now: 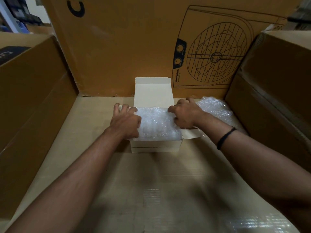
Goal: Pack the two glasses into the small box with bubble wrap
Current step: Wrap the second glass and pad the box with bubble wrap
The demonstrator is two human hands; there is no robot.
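Observation:
A small white box [155, 147] sits on the cardboard floor, its lid [153, 93] standing upright at the back. Bubble wrap [158, 125] fills the box to the rim, and no glass shows through it. My left hand [125, 120] rests on the box's left edge, fingers spread over the side and thumb against the wrap. My right hand [185, 113] lies on the box's right edge with its fingertips pushing into the wrap. The right side flap [191, 134] sticks out under that wrist.
A loose heap of bubble wrap [213, 108] lies right of the box. Large brown cartons wall the spot in: one at the left [33, 91], one at the right [272, 84], and a printed fan carton [134, 44] behind.

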